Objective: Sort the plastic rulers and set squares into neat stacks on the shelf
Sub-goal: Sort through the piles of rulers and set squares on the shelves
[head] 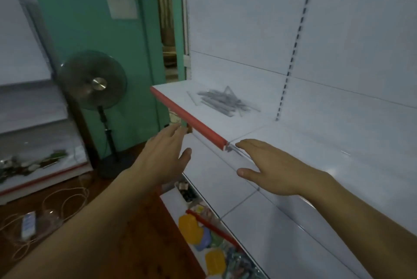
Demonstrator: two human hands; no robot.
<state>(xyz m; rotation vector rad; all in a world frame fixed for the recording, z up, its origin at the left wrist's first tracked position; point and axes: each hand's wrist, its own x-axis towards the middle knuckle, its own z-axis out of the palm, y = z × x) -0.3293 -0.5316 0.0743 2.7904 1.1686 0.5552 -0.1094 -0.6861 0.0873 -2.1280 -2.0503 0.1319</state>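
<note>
Both hands, left hand and right hand, hold nothing, fingers straight and loose, before the shelf; jumbled rulers and set squares lie at twelve o'clock.

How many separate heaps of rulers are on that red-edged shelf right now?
1. A single jumbled pile of rulers and set squares lies toward the back of the red-edged shelf, with one loose ruler just left of it. Blur may hide others.
</note>
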